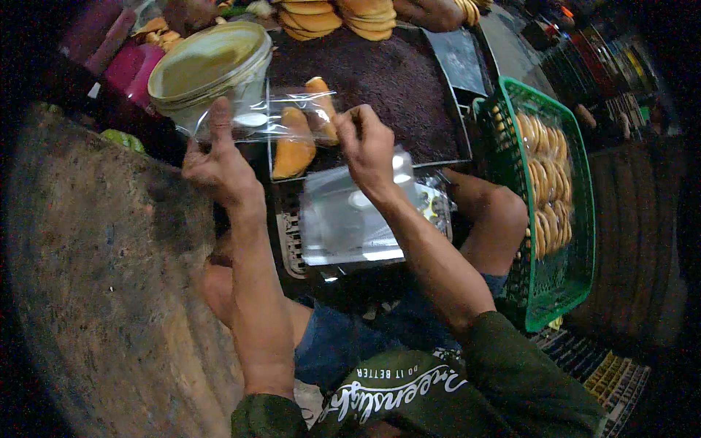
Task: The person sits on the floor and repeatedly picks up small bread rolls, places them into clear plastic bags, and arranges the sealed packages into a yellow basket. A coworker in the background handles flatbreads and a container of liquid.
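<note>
Plastic bag (255, 129), clear, is stretched between both hands above a dark brown work surface (398, 87). I read the left hand (223, 174) as holding its left end, thumb raised; the right hand (367, 150) pinches its right end, grip narrow. Two folded pancakes (293, 152) show partly through the film. Bucket (244, 84): beyond the left hand. Bag stack (347, 223): nearer me. Green crate (587, 230): right.

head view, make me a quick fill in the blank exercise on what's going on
1. A clear bag spans from the left hand to the ____ hand.
2. ____ folded pancakes lie at the near left corner of the dark tray.
3. The round tub stands to the ____ of that tray.
4. The basket of bagged pancakes is coloured ____.

Missing words: right; Two; left; green
</note>
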Motion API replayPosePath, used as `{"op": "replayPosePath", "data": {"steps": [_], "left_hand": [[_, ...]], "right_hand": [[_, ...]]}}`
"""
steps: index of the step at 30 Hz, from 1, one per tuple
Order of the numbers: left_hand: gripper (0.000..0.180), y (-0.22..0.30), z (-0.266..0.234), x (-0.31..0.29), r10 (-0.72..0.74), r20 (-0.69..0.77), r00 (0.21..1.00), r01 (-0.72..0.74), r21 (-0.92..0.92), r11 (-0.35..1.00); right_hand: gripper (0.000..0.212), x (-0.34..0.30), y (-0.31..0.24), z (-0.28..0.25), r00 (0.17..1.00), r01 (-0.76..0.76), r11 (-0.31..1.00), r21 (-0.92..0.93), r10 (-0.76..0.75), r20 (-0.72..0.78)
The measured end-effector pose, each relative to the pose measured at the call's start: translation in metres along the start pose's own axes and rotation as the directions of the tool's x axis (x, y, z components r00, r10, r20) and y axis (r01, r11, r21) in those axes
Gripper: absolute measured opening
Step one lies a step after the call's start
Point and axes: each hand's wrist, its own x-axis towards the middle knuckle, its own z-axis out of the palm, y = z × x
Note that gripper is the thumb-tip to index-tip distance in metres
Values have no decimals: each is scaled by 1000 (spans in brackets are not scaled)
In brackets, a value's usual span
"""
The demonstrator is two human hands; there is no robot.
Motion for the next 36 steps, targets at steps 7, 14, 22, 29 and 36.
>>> {"op": "replayPosePath", "data": {"steps": [7,14,22,29,36], "left_hand": [[50,11,-1,26,-384,-112,917,331,-323,887],[47,-30,5,17,-188,22,982,190,-127,974],[68,16,44,-70,-211,732,648,552,-260,792],[43,-9,37,-75,-479,718,505,775,-133,618],[56,-12,47,-79,-556,678,481,776,-35,630]], "right_hand": [[50,48,50,11,924,172,659,-732,-366,-112],[62,-40,-50,-176,999,-5,947,322,18,-38],[68,-53,-62,-165,1000,24,925,379,-20,-14],[50,-59,-59,-116,937,345,773,532,-256,-237],[51,-68,-79,-99,595,577,644,-502,-753,-283]]}}
